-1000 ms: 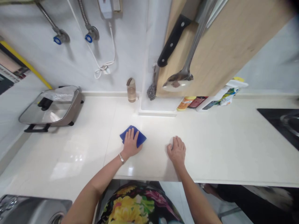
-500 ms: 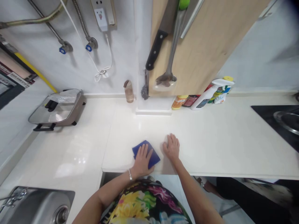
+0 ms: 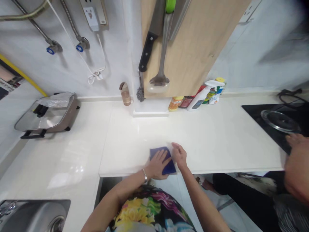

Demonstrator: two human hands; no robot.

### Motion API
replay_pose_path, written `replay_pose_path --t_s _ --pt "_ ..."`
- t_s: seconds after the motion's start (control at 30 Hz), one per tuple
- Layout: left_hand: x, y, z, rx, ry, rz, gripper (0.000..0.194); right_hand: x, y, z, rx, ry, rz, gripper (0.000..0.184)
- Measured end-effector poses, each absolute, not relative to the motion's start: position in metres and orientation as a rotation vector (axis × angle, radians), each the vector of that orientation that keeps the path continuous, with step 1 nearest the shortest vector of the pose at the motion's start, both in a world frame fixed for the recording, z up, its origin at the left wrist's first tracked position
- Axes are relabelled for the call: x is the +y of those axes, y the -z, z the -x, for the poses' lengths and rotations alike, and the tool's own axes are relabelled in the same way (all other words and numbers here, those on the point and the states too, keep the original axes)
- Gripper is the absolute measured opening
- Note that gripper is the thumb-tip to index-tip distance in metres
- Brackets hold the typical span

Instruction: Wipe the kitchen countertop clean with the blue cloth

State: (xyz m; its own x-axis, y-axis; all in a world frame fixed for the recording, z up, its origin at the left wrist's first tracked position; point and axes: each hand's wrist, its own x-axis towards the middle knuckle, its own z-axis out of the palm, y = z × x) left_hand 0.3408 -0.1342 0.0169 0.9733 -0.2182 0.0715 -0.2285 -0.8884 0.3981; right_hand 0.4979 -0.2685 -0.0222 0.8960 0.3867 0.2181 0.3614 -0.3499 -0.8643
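Note:
My left hand [image 3: 158,163] lies flat on a folded blue cloth [image 3: 170,168], fingers spread, pressing it against the white countertop [image 3: 125,141] near the front edge. A bracelet circles that wrist. Just right of the cloth, my right hand [image 3: 180,156] is turned on its side with fingers loosely curled together; I see nothing in it. Whether it touches the cloth's edge is unclear.
An electric pan [image 3: 56,119] with a glass lid stands left, above a sink [image 3: 36,212]. Cleaning bottles [image 3: 199,98] line the wall beneath a board with a knife [image 3: 147,51] and a ladle [image 3: 163,61]. Another person's hand [image 3: 295,140] reaches toward the black cooktop [image 3: 253,114].
My left hand and the blue cloth have slid right, close to my right hand. My right hand has turned onto its side and curled. Another person's arm has come in at the right.

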Motion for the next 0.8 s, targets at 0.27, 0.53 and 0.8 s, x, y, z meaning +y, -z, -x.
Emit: replay_pose_path --t_s 0.27,0.53,0.8 --pt "-0.112 -0.016 -0.358 -0.522 -0.048 -2.591 0.065 -0.281 0.001 -0.448 -0.834 0.393 2.159 0.044" --pt "0.033 -0.015 -0.322 0.324 -0.413 -2.790 0.049 -0.258 0.009 -0.404 -1.068 0.432 2.553 0.051" --pt "0.127 -0.016 -0.300 1.164 -0.408 -2.625 0.061 -0.279 0.014 -0.421 -1.174 0.347 2.575 0.054"
